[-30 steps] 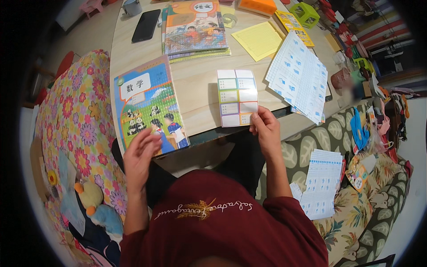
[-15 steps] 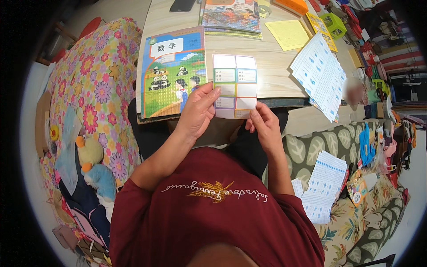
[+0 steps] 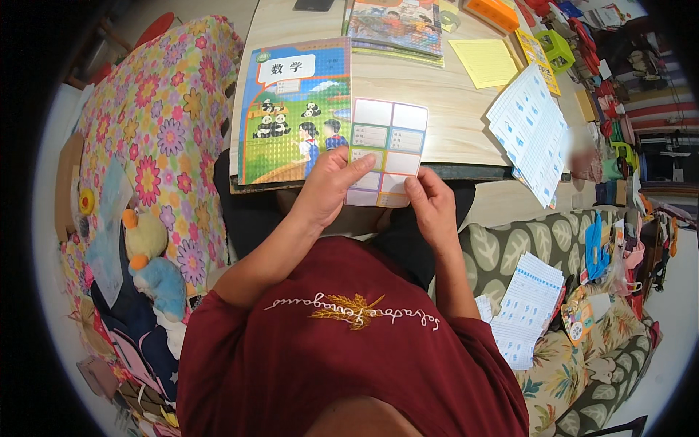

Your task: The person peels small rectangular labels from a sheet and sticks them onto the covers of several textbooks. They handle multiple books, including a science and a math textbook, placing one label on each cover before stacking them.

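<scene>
Wooden table (image 3: 451, 124): textbook (image 3: 295, 109), yellow pad (image 3: 484, 62).

Hidden under the left hand (image 3: 328, 191): the card's (image 3: 386, 149) lower left corner and the textbook's (image 3: 291, 109) near edge; cut off by the top edge: the phone (image 3: 314, 4) and the far book (image 3: 397, 25); blurred: a patch (image 3: 586, 162) right of the surface (image 3: 444, 102); too small to tell: clutter at far right.

Textbook (image 3: 295, 109), yellow notepad (image 3: 483, 63), plush toy (image 3: 149, 258).
</scene>
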Demonstrator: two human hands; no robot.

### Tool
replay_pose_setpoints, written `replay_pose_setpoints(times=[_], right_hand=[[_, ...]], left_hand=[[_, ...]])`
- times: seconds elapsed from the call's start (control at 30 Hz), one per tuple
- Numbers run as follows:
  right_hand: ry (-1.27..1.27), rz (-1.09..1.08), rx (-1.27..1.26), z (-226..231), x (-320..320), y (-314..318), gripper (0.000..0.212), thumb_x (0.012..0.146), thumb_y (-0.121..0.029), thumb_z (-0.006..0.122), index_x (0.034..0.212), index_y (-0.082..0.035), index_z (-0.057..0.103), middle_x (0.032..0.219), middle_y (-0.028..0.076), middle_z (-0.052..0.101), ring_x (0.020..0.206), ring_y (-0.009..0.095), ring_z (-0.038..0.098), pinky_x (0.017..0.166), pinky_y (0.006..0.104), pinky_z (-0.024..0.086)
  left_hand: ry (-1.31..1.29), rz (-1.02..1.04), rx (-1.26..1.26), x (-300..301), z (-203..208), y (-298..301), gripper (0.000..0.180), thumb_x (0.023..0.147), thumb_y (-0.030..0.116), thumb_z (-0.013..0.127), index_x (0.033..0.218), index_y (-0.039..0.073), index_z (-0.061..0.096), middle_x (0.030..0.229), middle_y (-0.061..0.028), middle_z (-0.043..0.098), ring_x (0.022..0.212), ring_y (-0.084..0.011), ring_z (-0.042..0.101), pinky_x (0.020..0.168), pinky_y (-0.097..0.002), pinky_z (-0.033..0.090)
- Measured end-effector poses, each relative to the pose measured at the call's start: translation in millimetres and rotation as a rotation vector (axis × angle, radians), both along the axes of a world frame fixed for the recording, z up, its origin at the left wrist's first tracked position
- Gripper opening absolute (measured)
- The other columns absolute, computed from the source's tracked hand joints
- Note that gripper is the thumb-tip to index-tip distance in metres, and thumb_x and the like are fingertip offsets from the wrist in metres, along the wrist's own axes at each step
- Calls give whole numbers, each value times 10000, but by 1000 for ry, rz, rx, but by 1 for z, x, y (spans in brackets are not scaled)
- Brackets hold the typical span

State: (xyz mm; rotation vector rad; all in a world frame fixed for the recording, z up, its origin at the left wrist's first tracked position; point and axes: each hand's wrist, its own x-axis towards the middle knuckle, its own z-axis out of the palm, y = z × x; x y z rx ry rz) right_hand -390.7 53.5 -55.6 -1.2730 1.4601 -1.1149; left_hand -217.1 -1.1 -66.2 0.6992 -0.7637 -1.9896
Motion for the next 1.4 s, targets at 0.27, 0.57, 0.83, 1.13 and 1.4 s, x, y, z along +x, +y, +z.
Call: replay_pose_setpoints(times=[0.27,0.57,0.83,1.13,1.4], right_hand=[[-233,-83,61,-3,0,-16,151,891,-113,579,937,29,602,839,17,623,740,53,544,676,200,445],[-109,-242,60,-9,-72,-59,213,884,-147,587,1000,30,606,861,19,620,765,61,536,707,199,433],[223,-104,-60,12,-27,-76,435,912,-224,521,1244,51,459,1163,187,565,1010,256,570,872,341,442],[171,143,-115,-24,61,-27,444,880,-148,546,1258,55,434,1075,221,553,909,276,591,805,340,470],[-230,16,126,-44,43,6,292,907,-131,550,1158,11,508,1011,68,585,849,108,554,746,237,465]], left_hand=[[-79,-101,-5,0,-3,3,257,908,152,553,1110,-8,544,1027,-79,623,891,-121,603,764,-268,498],[-588,200,-365,80,18,3,239,884,77,541,1110,-1,547,1013,-80,618,873,-139,603,775,-246,479],[-787,406,-364,156,-27,0,500,882,85,533,1348,19,365,1359,-138,391,1231,-207,399,1025,-320,295],[-915,342,-420,134,-8,23,580,835,116,574,1346,-14,332,1372,-149,371,1273,-247,354,1055,-355,260],[-257,484,88,153,-27,75,382,891,121,530,1234,-5,419,1161,-113,529,1028,-163,533,859,-296,453]])
